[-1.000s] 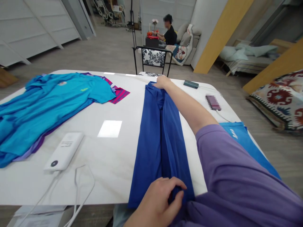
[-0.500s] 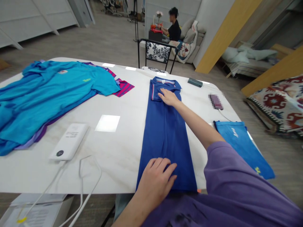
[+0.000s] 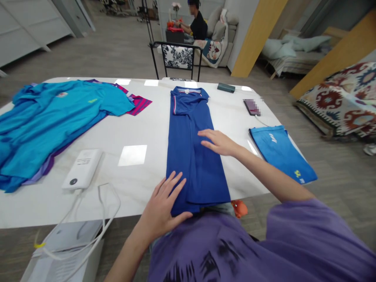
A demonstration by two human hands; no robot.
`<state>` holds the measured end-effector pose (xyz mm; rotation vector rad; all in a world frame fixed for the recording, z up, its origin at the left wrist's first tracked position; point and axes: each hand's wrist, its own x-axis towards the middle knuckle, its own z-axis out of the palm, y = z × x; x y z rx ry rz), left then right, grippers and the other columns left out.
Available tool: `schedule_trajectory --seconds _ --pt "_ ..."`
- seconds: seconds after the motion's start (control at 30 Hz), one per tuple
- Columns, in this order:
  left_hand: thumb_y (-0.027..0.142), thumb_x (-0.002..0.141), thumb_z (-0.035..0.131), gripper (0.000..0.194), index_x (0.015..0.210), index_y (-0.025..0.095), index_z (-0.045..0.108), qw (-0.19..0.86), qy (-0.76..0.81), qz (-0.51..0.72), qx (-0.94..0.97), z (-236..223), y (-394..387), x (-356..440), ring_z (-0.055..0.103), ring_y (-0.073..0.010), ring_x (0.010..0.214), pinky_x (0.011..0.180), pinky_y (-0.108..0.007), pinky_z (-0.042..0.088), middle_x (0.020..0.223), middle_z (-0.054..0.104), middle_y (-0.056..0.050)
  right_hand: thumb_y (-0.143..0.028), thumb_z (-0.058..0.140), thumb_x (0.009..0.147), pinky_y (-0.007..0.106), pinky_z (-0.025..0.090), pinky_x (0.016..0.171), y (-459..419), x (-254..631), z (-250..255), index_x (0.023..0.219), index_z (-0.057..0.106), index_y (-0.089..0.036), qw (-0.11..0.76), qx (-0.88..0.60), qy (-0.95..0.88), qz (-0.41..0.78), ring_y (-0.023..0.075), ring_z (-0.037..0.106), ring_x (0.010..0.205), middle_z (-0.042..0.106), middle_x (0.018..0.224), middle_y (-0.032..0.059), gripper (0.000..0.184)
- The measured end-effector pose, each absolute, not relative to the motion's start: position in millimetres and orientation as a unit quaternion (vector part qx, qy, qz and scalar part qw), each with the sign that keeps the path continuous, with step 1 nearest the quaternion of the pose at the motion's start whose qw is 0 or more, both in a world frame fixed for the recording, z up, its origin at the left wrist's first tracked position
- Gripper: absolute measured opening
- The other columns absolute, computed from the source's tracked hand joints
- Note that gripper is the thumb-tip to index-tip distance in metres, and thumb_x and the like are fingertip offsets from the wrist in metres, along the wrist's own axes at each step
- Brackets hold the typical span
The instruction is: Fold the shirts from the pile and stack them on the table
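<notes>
Blue shirt (image 3: 179, 145), 1: folded long and narrow, flat on the white table (image 3: 135, 196), collar at the far end, lower end at the near edge. Left hand (image 3: 164, 203), 1: palm down, fingers spread wide, resting on the shirt's near left corner, grasping nothing. Right hand (image 3: 219, 141), 1: fingers extended, slightly parted, over the shirt's right side, grasping nothing; contact cannot be told. Right of shirt: folded blue cloth (image 3: 282, 152), 1; phone (image 3: 251, 107), 1. Left: white power bank (image 3: 83, 168), 1, cabled; turquoise shirt (image 3: 58, 113), 1, atop other garments. Beyond table: chair (image 3: 178, 57), 1; seated person (image 3: 199, 27), 1.
</notes>
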<state>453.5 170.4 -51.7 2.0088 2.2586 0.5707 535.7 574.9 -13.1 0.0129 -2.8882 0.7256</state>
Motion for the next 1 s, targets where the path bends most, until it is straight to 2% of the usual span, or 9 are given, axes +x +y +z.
schedule_trajectory --seconds 0.1,0.23,0.3,0.4,0.5,0.63,0.8,0.9,1.0 --pt "0.064 0.107 0.074 0.099 0.187 0.026 0.03 0.02 0.726 0.161 0.668 -67.0 137.2 443.5 0.034 -0.0372 0.178 0.144 -0.057 0.036 0.188 0.041 -0.013 -0.071 0.062 0.113 0.057 0.048 0.135 531.1 652.9 -24.0 0.173 0.057 -0.029 0.066 0.036 -0.968 0.238 0.0325 0.062 0.158 0.062 0.172 0.0127 0.074" --pt "0.043 0.11 0.071 0.086 0.187 0.031 0.032 -0.003 0.717 0.134 0.684 -87.7 120.3 444.4 0.042 -0.0339 0.175 0.145 -0.057 0.036 0.186 0.046 -0.01 -0.073 0.086 0.096 0.062 0.038 0.142 478.2 741.5 -53.8 0.186 0.034 -0.033 0.041 0.018 -0.979 0.198 0.0357 0.05 0.169 0.049 0.183 0.0131 0.111" --pt "0.03 0.111 0.066 0.08 0.185 0.032 0.036 -0.01 0.719 0.125 0.683 -92.5 120.2 446.6 0.043 -0.0333 0.174 0.144 -0.058 0.037 0.186 0.045 -0.009 -0.057 0.088 0.1 0.061 0.038 0.143 461.3 754.4 -67.9 0.187 0.033 -0.038 0.038 0.003 -0.984 0.176 0.0331 0.046 0.172 0.047 0.184 0.0094 0.104" --pt "0.014 0.105 0.059 0.082 0.182 0.036 0.043 -0.016 0.725 0.128 0.676 -95.3 121.4 448.7 0.047 -0.0325 0.172 0.142 -0.059 0.04 0.184 0.048 -0.007 -0.023 0.08 0.102 0.06 0.045 0.138 448.5 754.9 -80.2 0.181 0.045 -0.044 0.05 -0.026 -0.989 0.138 0.0294 0.05 0.169 0.052 0.181 0.0041 0.089" --pt "0.009 0.1 0.056 0.085 0.179 0.039 0.049 -0.021 0.727 0.141 0.672 -96.6 120.0 450.4 0.051 -0.0321 0.169 0.143 -0.06 0.04 0.182 0.051 -0.005 -0.007 0.073 0.096 0.058 0.051 0.131 444.0 753.7 -82.1 0.176 0.053 -0.046 0.062 -0.038 -0.99 0.117 0.0283 0.054 0.166 0.055 0.179 0.0021 0.091" --pt "0.005 0.097 0.056 0.084 0.175 0.036 0.055 -0.016 0.719 0.137 0.681 -95.9 114.4 454.9 0.05 -0.0317 0.17 0.145 -0.062 0.035 0.183 0.051 -0.005 -0.004 0.065 0.097 0.058 0.052 0.127 438.8 761.0 -83.1 0.172 0.057 -0.05 0.073 -0.043 -0.989 0.119 0.0285 0.058 0.163 0.057 0.177 -0.0008 0.089" --pt "0.005 0.098 0.059 0.073 0.165 0.034 0.068 0.001 0.709 0.159 0.687 -83.2 101.7 470.8 0.063 -0.0312 0.158 0.136 -0.057 0.047 0.17 0.067 -0.005 0.001 0.058 0.093 0.058 0.054 0.122 428.3 782.3 -82.9 0.159 0.071 -0.05 0.087 -0.054 -0.981 0.162 0.0279 0.065 0.156 0.066 0.168 -0.0032 0.085" --pt "0.005 0.099 0.056 0.065 0.156 0.031 0.074 0.052 0.697 0.189 0.69 -63.4 86.0 489.2 0.075 -0.0283 0.139 0.123 -0.051 0.058 0.154 0.079 -0.005 -0.004 0.059 0.098 0.055 0.055 0.121 417.8 805.4 -62.9 0.157 0.074 -0.048 0.045 -0.037 -0.969 0.238 0.0262 0.07 0.149 0.073 0.16 -0.0017 0.075" --pt "0.014 0.103 0.054 0.052 0.143 0.035 0.08 0.151 0.68 0.23 0.68 -33.1 66.0 509.7 0.081 -0.0251 0.113 0.101 -0.042 0.067 0.132 0.087 -0.002 -0.023 0.064 0.11 0.049 0.058 0.118 404.8 831.3 -22.8 0.153 0.076 -0.048 -0.033 -0.014 -0.938 0.346 0.0242 0.079 0.132 0.082 0.145 -0.0007 0.051"
